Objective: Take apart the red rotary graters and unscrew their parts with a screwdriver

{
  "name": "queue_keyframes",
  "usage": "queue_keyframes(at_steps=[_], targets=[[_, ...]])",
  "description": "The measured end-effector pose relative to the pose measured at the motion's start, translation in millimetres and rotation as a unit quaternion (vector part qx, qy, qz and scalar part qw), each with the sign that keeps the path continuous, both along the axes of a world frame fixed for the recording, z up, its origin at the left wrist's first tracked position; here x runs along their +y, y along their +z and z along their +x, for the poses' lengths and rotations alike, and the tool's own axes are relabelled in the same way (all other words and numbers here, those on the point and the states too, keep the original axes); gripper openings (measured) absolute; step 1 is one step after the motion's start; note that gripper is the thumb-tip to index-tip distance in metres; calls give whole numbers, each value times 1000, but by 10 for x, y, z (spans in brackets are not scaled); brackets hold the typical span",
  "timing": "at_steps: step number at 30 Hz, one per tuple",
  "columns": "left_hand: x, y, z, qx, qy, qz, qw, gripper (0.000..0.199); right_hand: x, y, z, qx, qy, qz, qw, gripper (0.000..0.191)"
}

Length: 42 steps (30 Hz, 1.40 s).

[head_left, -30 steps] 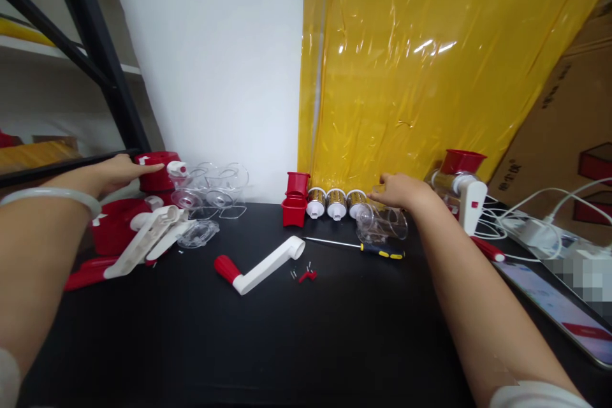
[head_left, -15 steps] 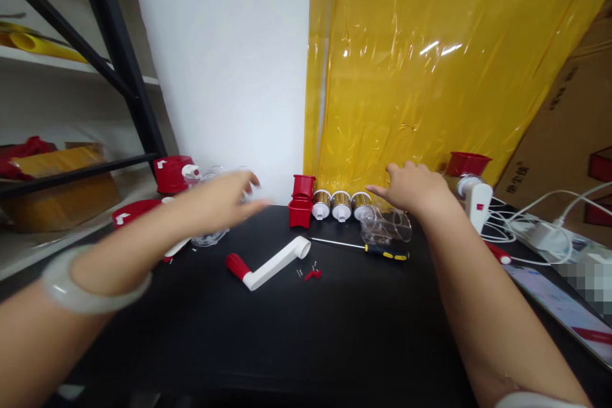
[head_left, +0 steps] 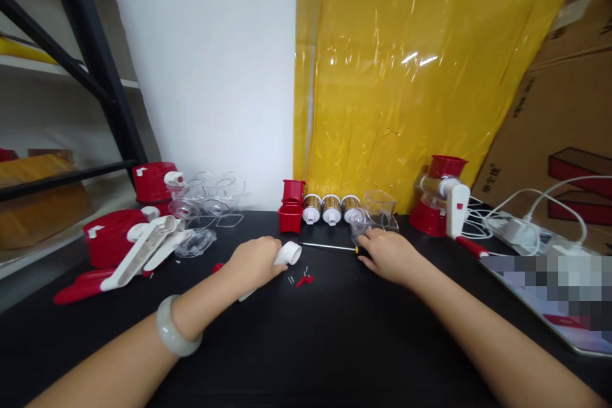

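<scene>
My left hand (head_left: 255, 261) is closed over the middle of a white crank handle (head_left: 289, 254) lying on the black table. The crank's round socket end shows past my fingers; a bit of its red grip (head_left: 217, 266) peeks out behind my hand. My right hand (head_left: 388, 256) has its fingers closed around the handle of a screwdriver (head_left: 332, 247), whose shaft points left toward the crank. The screwdriver's grip is mostly hidden under the hand. Between the hands lie a small red plastic piece (head_left: 305, 280) and several tiny screws (head_left: 291, 279).
Behind stand red plastic pushers (head_left: 291, 218), three metal grater drums (head_left: 331, 209) and a clear plastic housing (head_left: 381, 204). At left are red bases (head_left: 112, 239), more cranks (head_left: 141, 252) and clear parts (head_left: 210, 194). A complete red-and-white grater (head_left: 433, 197), cables and a tablet (head_left: 549, 312) sit right.
Both hands, raised above the table before, have come down. The left has taken hold of the crank handle and the right has closed on the screwdriver. The camera view has shifted slightly.
</scene>
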<state>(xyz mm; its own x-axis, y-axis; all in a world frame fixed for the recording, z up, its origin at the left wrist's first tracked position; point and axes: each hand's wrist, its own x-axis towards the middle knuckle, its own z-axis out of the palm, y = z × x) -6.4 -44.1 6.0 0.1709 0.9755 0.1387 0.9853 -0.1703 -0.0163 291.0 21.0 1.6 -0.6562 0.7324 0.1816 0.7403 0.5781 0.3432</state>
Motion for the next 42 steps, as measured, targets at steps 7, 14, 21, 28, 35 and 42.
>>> queue_keyframes(at_steps=[7,14,21,28,35,42], targets=[[26,51,-69,-94,-33,123,987,21,8,-81,-36,-16,-33,8,999,27],[110,-16,-113,-239,-44,226,943,22,-18,-101,-28,-43,-31,15,998,20],[161,-21,-159,-334,-19,249,909,27,-49,-25,-38,-7,-3,0,1000,18],[150,31,-194,-352,-17,274,895,24,-23,2,33,117,1,69,991,16],[128,78,-204,-340,-4,285,896,24,-21,-78,42,348,19,59,935,19],[130,58,-205,-318,9,292,902,24,-25,-115,53,397,91,112,906,18]])
